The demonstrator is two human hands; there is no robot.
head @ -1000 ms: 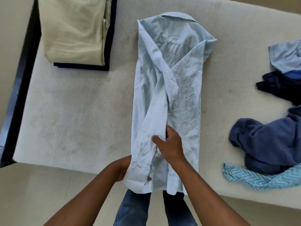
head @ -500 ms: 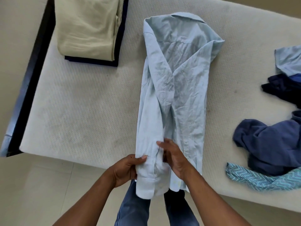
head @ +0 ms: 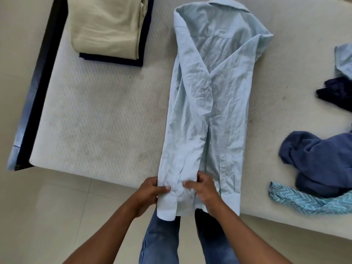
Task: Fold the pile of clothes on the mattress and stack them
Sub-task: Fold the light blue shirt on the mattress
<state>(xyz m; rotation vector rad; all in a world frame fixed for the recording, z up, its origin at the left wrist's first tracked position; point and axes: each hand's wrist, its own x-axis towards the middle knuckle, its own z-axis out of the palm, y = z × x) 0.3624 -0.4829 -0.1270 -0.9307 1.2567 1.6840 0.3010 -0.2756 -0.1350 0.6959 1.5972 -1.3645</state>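
- One pale blue shirt lies lengthwise mid-frame on the mattress. Its collar is at the top, both sleeves are folded in, and its lower end hangs over the near edge.
- Your two hands meet at its lower end. Your left hand pinches the left edge, thumb on top and fingers underneath.
- Your right hand grips the fabric just beside it, fingers curled over a sleeve.
- Upper left: one stack of two folded pieces, beige over navy.
- Right edge: one loose pile, four pieces showing.
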